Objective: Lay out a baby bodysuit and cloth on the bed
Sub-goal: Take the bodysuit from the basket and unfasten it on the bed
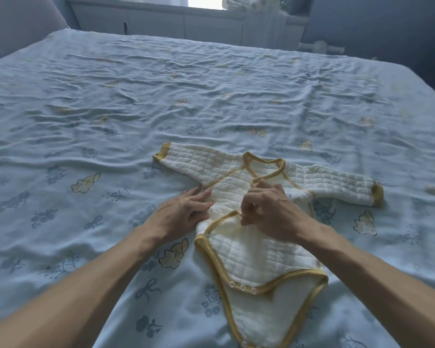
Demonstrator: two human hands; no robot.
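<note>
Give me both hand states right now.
Left hand: open, straight fingers pressing the bodysuit at its side.
Right hand: closed, pinching the bodysuit at its front flap.

Head view, downward over bed [111, 109]

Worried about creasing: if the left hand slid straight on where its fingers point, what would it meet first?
The bodysuit: the left hand seems to touch its side already, just below the sleeve.
</note>
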